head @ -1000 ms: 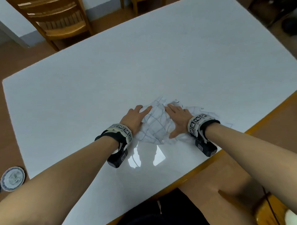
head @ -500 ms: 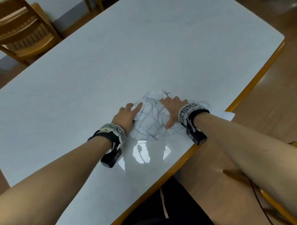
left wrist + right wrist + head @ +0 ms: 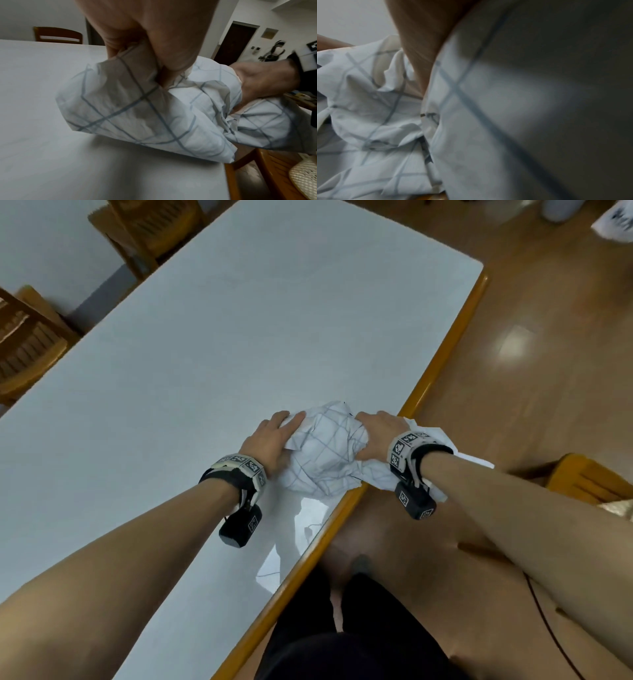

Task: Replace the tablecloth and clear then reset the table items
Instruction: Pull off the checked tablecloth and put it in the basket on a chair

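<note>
A crumpled white tablecloth with a thin blue-grey grid [image 3: 327,451] is bunched at the near right edge of the white table [image 3: 212,344], part of it hanging past the wooden rim. My left hand [image 3: 274,436] grips its left side; in the left wrist view the cloth [image 3: 137,108] is pinched between thumb and fingers of that hand [image 3: 159,65]. My right hand [image 3: 376,433] clutches the right side of the bundle, seen also as the hand [image 3: 264,81] across the cloth. The right wrist view is filled by blurred cloth [image 3: 471,121] beneath that palm [image 3: 423,40].
Wooden chairs stand at the far left [image 3: 30,344] and far end [image 3: 147,231] of the table. Another wooden chair [image 3: 589,477] with a woven cushion [image 3: 305,180] sits to my right on the brown floor [image 3: 513,354].
Both hands have dragged the bunched cloth rightwards to the table's edge, so it now overhangs the rim. The fingers have closed from lying flat to gripping it.
</note>
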A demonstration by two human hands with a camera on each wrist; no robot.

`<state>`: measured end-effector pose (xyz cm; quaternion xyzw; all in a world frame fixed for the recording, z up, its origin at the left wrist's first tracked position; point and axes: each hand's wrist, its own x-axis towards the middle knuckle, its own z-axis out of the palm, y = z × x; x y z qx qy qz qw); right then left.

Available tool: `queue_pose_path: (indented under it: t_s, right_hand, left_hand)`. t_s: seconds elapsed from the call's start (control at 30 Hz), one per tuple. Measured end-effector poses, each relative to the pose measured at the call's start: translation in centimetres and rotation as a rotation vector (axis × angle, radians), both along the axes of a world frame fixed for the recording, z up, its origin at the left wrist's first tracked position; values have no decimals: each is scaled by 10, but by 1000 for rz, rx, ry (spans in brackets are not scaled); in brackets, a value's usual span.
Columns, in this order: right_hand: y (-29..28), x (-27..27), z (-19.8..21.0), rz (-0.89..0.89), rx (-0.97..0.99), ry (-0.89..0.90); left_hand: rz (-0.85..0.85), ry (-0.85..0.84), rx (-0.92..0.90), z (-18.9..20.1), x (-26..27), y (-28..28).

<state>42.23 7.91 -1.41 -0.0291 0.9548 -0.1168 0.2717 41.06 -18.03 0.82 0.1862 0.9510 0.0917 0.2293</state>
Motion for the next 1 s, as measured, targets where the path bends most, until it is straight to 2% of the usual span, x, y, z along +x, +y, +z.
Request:
queue_pose_path:
  t_s: [0.17,0.4,0.73,1.0]
  right_hand:
    - [103,46,13,-214,18,54]
    - [227,136,-1,-558,16,58]
    - [353,264,-17,-1025,160,-24]
    - [444,341,12,-1434,296,-59]
  left_hand:
    - [-135,38,14,14,-7,113]
    - [-357,38,20,6,6,272]
    - [-807,-32,55,-29,41,479]
    - [-1137,-93,119,-25,60,631]
